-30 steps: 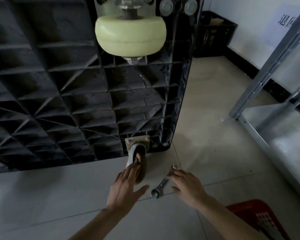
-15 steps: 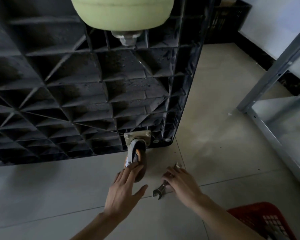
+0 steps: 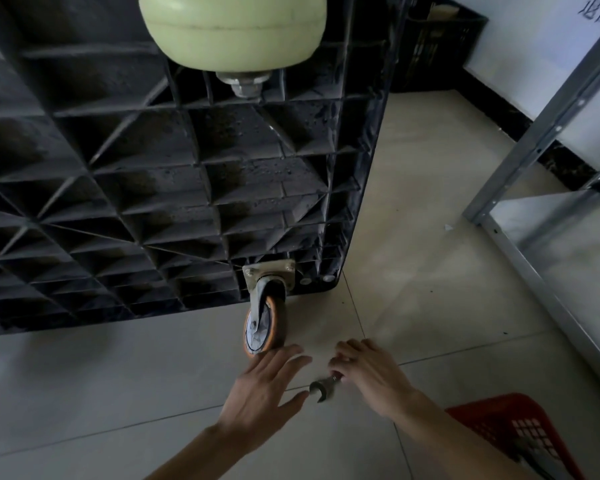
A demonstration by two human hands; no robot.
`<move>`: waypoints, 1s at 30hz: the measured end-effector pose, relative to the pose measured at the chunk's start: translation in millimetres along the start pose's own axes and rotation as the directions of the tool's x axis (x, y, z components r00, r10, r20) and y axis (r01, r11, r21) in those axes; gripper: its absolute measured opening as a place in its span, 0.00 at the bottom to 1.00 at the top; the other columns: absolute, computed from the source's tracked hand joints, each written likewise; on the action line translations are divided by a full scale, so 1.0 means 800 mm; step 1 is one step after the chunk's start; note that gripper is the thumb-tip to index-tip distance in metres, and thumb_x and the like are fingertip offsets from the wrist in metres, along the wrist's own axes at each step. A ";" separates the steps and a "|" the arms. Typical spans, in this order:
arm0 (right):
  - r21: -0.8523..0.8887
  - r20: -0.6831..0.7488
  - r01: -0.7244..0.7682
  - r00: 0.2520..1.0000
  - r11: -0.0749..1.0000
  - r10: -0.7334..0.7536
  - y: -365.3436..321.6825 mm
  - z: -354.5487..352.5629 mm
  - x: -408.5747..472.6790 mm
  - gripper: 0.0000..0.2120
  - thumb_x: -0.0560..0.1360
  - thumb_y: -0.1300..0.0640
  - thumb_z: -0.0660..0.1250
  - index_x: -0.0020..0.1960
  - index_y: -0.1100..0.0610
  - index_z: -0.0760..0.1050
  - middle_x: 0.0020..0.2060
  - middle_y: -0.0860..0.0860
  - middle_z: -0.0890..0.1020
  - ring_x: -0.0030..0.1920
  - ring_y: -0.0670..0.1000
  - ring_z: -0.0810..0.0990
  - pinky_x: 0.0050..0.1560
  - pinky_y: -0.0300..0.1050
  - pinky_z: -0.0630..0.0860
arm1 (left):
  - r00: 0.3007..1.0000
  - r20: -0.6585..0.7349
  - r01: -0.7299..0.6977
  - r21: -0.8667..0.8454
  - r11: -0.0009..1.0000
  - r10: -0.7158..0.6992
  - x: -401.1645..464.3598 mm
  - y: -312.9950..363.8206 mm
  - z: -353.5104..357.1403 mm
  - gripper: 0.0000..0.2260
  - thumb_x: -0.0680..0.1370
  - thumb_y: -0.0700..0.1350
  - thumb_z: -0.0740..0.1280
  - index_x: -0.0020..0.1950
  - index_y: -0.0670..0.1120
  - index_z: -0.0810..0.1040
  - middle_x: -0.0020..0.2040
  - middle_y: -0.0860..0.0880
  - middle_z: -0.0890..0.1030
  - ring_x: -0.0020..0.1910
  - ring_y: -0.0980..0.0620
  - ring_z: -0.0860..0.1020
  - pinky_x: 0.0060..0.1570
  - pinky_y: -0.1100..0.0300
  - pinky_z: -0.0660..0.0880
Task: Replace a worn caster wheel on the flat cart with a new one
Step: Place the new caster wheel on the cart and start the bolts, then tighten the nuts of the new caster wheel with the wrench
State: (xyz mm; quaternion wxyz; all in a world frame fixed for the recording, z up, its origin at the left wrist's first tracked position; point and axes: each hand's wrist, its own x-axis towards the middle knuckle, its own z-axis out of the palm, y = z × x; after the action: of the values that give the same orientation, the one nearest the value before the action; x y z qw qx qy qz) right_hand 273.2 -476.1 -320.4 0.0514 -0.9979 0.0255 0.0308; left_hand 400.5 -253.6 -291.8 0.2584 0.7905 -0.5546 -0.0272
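Left hand (image 3: 267, 389) spread beside orange caster (image 3: 265, 325); right hand (image 3: 368, 370) curled around wrench (image 3: 323, 389); red basket (image 3: 506, 431) nearby.

Both forearms are bare, and neither the left hand (image 3: 264, 393) nor right hand (image 3: 371, 374) wears gloves.
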 end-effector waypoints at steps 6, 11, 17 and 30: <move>0.159 0.032 -0.637 0.767 0.755 0.640 -0.022 -0.011 -0.021 0.30 0.73 0.26 0.61 0.58 0.50 0.77 0.50 0.46 0.82 0.47 0.45 0.81 0.44 0.39 0.79 | 0.997 0.076 0.007 0.000 1.000 -0.007 0.010 0.001 0.011 0.20 0.74 0.57 0.68 0.65 0.54 0.78 0.61 0.58 0.78 0.59 0.59 0.76 0.59 0.68 0.70; 0.177 0.174 -0.774 0.633 0.608 0.755 -0.041 -0.024 0.002 0.44 0.68 0.21 0.60 0.71 0.52 0.69 0.60 0.48 0.79 0.57 0.49 0.80 0.52 0.42 0.79 | 0.993 0.096 0.081 -0.059 0.995 -0.075 0.012 0.013 0.012 0.20 0.72 0.57 0.69 0.63 0.56 0.77 0.60 0.62 0.76 0.57 0.63 0.75 0.54 0.71 0.70; 0.243 0.228 -0.738 0.674 0.629 0.703 -0.048 -0.025 0.033 0.25 0.75 0.36 0.70 0.63 0.52 0.70 0.57 0.47 0.74 0.55 0.48 0.77 0.55 0.43 0.78 | 0.988 0.098 0.127 -0.106 0.986 -0.117 0.014 0.008 -0.003 0.20 0.73 0.54 0.72 0.64 0.56 0.76 0.60 0.62 0.77 0.58 0.63 0.75 0.53 0.72 0.70; 0.188 0.370 -0.702 0.699 0.687 0.612 -0.044 -0.018 0.039 0.10 0.81 0.52 0.65 0.60 0.55 0.74 0.59 0.54 0.80 0.62 0.57 0.79 0.53 0.47 0.75 | 0.963 0.099 0.264 -0.163 0.950 -0.251 0.025 0.017 -0.023 0.19 0.76 0.60 0.63 0.66 0.61 0.74 0.62 0.65 0.76 0.59 0.63 0.76 0.55 0.65 0.75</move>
State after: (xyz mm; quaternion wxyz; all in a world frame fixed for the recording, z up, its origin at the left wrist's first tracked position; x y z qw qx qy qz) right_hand 307.0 -444.0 -304.4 0.1981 -0.8841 0.3819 0.1826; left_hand 402.7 -267.7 -265.0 0.2996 0.8288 -0.4515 -0.1396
